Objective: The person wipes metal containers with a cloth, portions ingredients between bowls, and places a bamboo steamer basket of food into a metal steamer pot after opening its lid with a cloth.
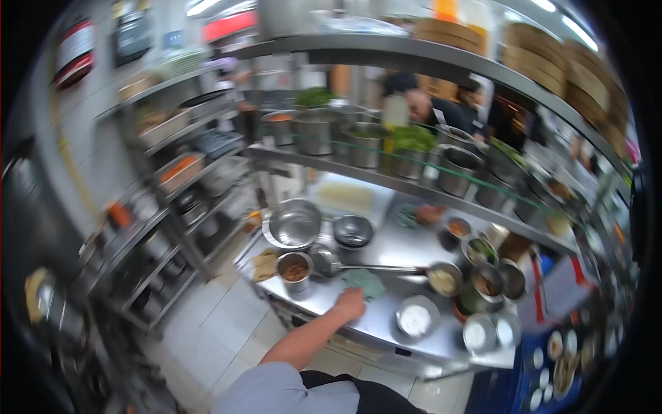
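My left hand (351, 304) is closed on a pale green cloth (365, 283), which lies against the steel counter (369, 319) near its front edge. To its left stands a steel pot with brown food (295, 269). Just beyond the cloth lies a long-handled ladle (324, 261), its handle stretching to the right. A bowl of white contents (416, 317) sits to the right of my hand. My right hand is out of view. The picture is blurred by motion.
Across the counter, another person's hand (431, 214) is beside a green cloth (408, 217). A large steel bowl (294, 223) stands at the back left. Several food containers crowd the right end. An overhead shelf (414, 178) holds pots, and a rack (176, 207) stands left.
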{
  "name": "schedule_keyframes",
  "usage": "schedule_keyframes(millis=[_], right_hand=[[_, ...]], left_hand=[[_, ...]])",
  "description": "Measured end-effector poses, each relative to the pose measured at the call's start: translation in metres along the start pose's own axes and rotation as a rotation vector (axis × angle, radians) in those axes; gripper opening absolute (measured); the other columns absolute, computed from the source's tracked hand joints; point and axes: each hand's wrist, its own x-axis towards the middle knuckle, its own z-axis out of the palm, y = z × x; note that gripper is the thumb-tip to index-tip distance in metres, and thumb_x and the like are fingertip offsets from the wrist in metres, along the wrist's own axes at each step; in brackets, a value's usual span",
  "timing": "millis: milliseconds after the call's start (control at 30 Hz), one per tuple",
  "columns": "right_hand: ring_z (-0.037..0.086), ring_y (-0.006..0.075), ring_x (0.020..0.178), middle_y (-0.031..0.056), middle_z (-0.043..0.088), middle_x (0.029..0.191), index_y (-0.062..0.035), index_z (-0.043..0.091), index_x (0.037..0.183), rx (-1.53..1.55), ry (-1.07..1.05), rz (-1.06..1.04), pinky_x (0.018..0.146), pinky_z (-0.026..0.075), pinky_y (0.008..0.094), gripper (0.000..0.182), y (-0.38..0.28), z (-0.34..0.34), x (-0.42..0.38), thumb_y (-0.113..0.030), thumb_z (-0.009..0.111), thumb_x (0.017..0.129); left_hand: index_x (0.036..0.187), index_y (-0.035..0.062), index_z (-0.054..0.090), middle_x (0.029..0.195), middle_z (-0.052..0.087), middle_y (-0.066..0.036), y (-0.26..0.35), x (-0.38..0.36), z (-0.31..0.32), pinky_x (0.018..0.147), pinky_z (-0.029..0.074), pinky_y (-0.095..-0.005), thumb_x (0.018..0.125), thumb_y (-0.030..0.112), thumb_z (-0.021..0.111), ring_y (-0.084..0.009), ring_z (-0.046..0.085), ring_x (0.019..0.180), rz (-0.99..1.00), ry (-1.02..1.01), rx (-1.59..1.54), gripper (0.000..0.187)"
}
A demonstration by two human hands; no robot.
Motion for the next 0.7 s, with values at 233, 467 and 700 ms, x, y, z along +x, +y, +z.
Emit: schedule_keyframes(millis=[233, 467, 700], right_hand=[[0.067, 0.0335, 0.095, 0.019, 0.068, 0.106, -0.0051, 0.068, 0.108, -0.382, -0.243, -0.322, 0.082, 0.053, 0.0452, 0.04, -0.134, 0.006, 0.097, -0.039, 0.056, 0.092], [0.067, 0.0331, 0.095, 0.0189, 0.068, 0.107, -0.0049, 0.068, 0.109, -0.624, -0.578, -0.622, 0.082, 0.054, 0.0453, 0.04, -0.31, 0.185, 0.093, -0.039, 0.056, 0.093], [0.068, 0.0328, 0.094, 0.0188, 0.068, 0.108, -0.0048, 0.068, 0.11, -1.066, -0.823, -0.701, 0.081, 0.054, 0.0454, 0.04, -0.397, 0.376, 0.083, -0.039, 0.055, 0.093]], left_hand=[[0.149, 0.0057, 0.031, 0.134, 0.052, -0.024, -0.013, -0.079, 0.002, 0.103, 0.044, -0.0482, 0.089, 0.031, 0.062, -0.0399, 0.052, 0.122, 0.143, 0.162, -0.026, 0.071], [0.125, 0.0012, 0.056, 0.12, 0.064, -0.018, -0.091, -0.195, -0.075, 0.092, 0.049, -0.0408, 0.091, 0.032, 0.062, -0.0322, 0.062, 0.11, 0.048, -0.386, -0.478, 0.046], [0.127, 0.0042, 0.056, 0.123, 0.063, -0.016, -0.213, -0.379, -0.176, 0.093, 0.048, -0.0403, 0.094, 0.037, 0.059, -0.0305, 0.062, 0.11, -0.406, 0.095, -0.678, 0.047]])
